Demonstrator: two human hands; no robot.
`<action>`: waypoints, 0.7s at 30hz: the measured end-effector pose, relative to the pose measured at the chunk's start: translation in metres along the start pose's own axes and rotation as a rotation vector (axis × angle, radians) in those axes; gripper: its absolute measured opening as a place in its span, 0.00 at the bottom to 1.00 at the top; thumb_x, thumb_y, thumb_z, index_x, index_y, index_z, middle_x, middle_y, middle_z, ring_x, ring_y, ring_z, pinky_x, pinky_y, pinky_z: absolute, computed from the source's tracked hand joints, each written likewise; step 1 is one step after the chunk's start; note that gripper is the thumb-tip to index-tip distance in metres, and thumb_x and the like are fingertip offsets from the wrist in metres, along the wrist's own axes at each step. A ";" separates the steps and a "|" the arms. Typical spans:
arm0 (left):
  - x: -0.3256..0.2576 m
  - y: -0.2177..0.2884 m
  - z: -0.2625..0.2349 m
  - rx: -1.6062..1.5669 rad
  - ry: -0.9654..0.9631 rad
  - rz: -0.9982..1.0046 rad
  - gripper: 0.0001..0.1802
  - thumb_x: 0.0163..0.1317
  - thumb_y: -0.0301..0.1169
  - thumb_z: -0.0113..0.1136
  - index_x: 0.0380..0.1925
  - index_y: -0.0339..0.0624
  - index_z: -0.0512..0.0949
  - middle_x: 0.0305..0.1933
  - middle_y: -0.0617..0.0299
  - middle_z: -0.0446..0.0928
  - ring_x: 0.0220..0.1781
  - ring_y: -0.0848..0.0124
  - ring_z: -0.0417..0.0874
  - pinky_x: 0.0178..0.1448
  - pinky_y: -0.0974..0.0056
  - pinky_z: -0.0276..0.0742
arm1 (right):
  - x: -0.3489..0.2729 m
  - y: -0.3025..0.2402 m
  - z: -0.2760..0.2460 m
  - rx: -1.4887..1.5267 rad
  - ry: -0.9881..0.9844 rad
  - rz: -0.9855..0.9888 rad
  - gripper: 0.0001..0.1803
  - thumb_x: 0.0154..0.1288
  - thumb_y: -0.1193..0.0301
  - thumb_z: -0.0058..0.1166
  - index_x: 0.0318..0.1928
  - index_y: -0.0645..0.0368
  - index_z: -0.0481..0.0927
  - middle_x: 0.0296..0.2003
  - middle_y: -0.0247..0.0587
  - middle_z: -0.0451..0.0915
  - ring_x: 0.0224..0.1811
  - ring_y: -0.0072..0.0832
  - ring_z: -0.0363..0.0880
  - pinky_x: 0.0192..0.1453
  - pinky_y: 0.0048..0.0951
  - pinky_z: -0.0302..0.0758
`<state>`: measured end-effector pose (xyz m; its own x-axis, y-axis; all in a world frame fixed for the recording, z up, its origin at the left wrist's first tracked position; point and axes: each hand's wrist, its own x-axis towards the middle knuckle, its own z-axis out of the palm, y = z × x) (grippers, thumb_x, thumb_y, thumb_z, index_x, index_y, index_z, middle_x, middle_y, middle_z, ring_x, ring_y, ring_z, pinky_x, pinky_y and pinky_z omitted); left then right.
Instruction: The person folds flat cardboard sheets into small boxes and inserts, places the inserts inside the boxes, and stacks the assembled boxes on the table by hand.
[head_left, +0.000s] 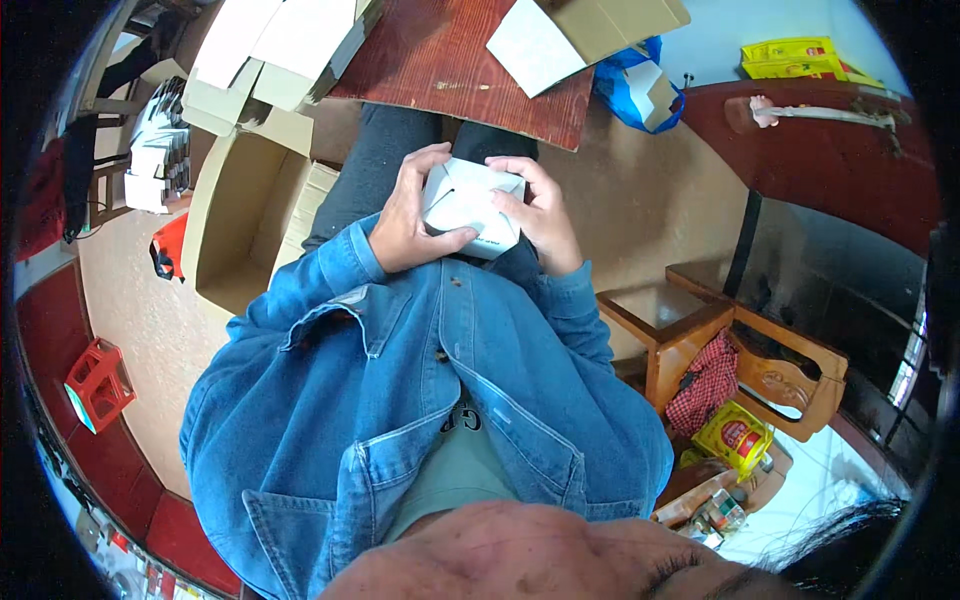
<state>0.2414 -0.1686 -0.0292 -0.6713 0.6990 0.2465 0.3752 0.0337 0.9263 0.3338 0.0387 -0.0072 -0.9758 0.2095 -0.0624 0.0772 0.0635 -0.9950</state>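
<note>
A small white cardboard box [465,203] with folded top flaps is held over my lap, in front of the table edge. My left hand [415,215] grips its left side, with the thumb along the near edge and the fingers at the far left corner. On the right side, my right hand [541,205] wraps round the box, its thumb pressing on the top flaps. The underside of the box is hidden.
Ahead is a red-brown wooden table [440,60] with a flat white carton [538,48] at its right. An open brown cardboard box [245,215] stands at my left, near stacked flattened white cartons [160,150]. A blue plastic bag [645,90] hangs right of the table; a wooden chair [690,340] is at my right.
</note>
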 end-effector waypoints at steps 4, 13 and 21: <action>0.001 0.007 0.000 -0.004 -0.033 -0.019 0.53 0.45 0.38 0.80 0.68 0.42 0.58 0.71 0.38 0.59 0.72 0.42 0.65 0.74 0.44 0.65 | 0.000 -0.020 -0.005 -0.127 -0.074 0.099 0.23 0.61 0.74 0.66 0.57 0.63 0.78 0.54 0.46 0.82 0.52 0.37 0.81 0.57 0.31 0.76; 0.002 0.004 0.002 0.067 -0.081 0.045 0.56 0.43 0.39 0.81 0.70 0.40 0.57 0.73 0.40 0.59 0.74 0.44 0.62 0.76 0.45 0.62 | 0.003 -0.032 -0.002 -0.528 -0.124 0.094 0.28 0.59 0.72 0.68 0.61 0.61 0.78 0.54 0.48 0.83 0.52 0.38 0.83 0.56 0.34 0.78; 0.002 -0.008 0.000 0.115 -0.104 -0.018 0.59 0.43 0.44 0.82 0.72 0.41 0.56 0.72 0.41 0.59 0.74 0.43 0.62 0.76 0.43 0.61 | -0.004 -0.019 -0.018 -0.459 -0.228 -0.105 0.35 0.55 0.68 0.71 0.65 0.58 0.75 0.55 0.50 0.81 0.55 0.44 0.81 0.59 0.37 0.76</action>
<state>0.2373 -0.1677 -0.0365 -0.6109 0.7677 0.1935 0.4382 0.1244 0.8902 0.3402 0.0543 0.0135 -0.9989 -0.0360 -0.0302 0.0079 0.5050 -0.8631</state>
